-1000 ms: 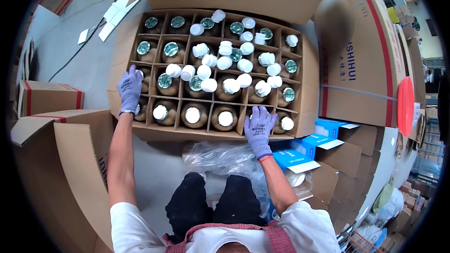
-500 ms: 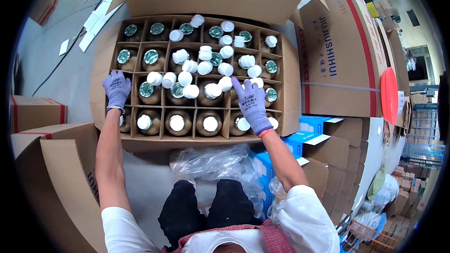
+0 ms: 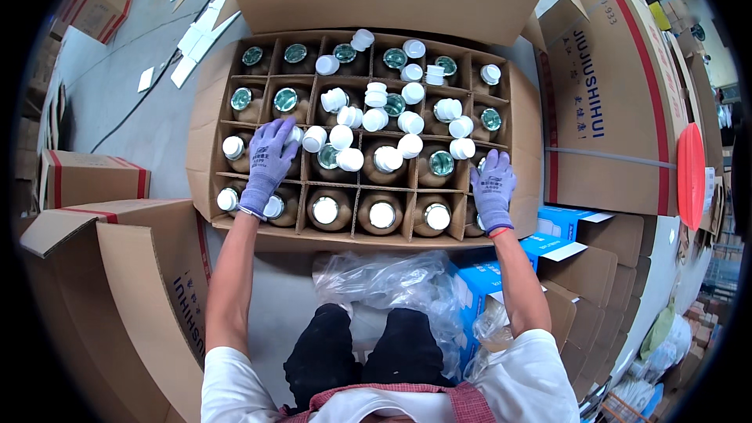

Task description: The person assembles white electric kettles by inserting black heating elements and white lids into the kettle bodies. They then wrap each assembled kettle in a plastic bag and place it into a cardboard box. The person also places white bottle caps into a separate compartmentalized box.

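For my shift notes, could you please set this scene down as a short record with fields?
Left hand: purple-gloved, at a white cap; grip unclear
Right hand: purple-gloved, over the rightmost column of cells; grip unclear
Open carton: flaps spread, divided into cells
Bottles: standing in the cells, several showing shiny green tops
White caps: some over bottle mouths, others scattered among them
Near the person's legs: clear plastic
Right of the carton: blue boxes

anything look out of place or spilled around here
Yes: white caps lie scattered over the middle and back of the carton, some tipped sideways or overhanging the dividers, not seated squarely on bottles. Flat white pieces litter the floor at upper left. No spill shows.
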Demonstrator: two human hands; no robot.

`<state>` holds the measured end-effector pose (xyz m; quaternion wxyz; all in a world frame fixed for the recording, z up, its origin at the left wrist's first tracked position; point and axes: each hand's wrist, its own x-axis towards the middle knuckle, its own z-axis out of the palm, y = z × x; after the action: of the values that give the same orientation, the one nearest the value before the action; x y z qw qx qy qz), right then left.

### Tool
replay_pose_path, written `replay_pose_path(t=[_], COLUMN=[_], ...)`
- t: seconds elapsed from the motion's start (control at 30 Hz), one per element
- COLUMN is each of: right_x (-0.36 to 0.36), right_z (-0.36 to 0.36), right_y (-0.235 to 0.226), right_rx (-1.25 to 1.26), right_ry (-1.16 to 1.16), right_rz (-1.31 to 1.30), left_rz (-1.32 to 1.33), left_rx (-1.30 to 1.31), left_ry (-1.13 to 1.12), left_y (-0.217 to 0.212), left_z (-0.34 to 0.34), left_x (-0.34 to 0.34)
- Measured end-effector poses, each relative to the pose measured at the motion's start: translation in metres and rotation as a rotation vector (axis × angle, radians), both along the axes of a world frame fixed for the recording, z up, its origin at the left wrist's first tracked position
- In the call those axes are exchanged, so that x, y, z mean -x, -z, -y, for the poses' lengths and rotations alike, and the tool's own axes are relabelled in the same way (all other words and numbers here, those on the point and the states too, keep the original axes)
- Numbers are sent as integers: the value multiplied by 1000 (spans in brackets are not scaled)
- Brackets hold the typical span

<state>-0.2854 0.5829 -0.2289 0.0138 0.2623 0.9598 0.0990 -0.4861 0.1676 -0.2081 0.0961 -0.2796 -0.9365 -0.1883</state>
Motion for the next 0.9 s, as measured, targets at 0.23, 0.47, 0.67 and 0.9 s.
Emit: replay_pose_path(t=[0.23,0.47,0.67,0.9], right_x=[0,45,79,44], right_z=[-12,93,111,4], right_y=[-4,-49,-15,-66], right_rx=[125,406,278,722], right_ry=[-79,-610,-574,-279], right_rz=[-1,-494,-302,-713], left_rz=[-88,-132,-120,-122], left_rx=[170,548,816,273], left_ry=[-247,-316,-381,-1], left_y=[7,22,25,-28], left_z=[-3,8,-14,-41], left_x=[-19,-11,-2,-30])
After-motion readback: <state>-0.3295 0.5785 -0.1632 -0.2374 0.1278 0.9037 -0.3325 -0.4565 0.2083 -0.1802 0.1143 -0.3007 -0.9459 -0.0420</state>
